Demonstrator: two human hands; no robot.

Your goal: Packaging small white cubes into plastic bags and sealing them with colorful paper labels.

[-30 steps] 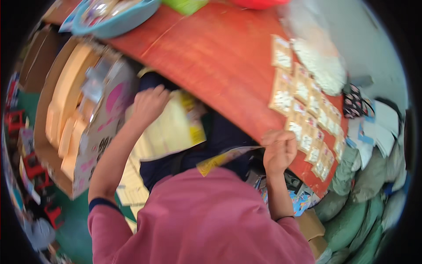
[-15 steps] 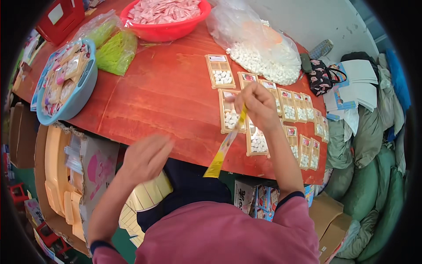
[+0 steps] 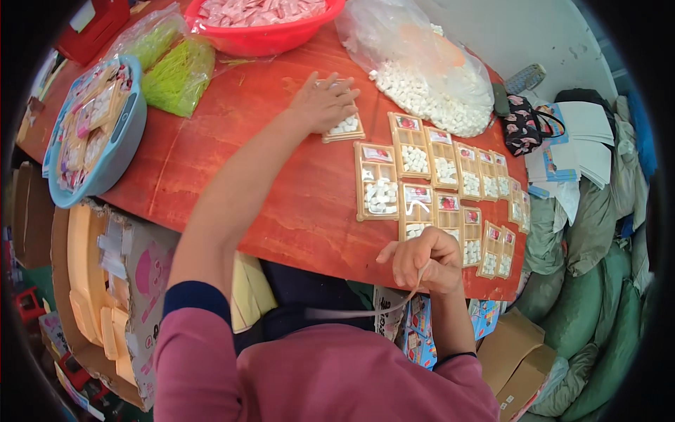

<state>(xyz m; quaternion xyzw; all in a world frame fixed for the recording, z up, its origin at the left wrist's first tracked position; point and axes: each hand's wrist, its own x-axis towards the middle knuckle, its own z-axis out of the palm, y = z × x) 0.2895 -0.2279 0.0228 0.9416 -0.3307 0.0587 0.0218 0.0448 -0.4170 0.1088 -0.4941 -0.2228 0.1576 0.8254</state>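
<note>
Whereas half a second ago it was over the cards, the right hand (image 3: pixel 427 259) now sits at the desk (image 3: pixel 232 176) edge, fingers closed on a pale strip (image 3: pixel 365 309); farther off, the left hand (image 3: pixel 322 100) has come up to lie flat, fingers spread, on a packet card (image 3: pixel 342 128).

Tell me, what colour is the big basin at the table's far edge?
Red. The basin, full of small pink-and-white packets, shows best in the head view.
</note>
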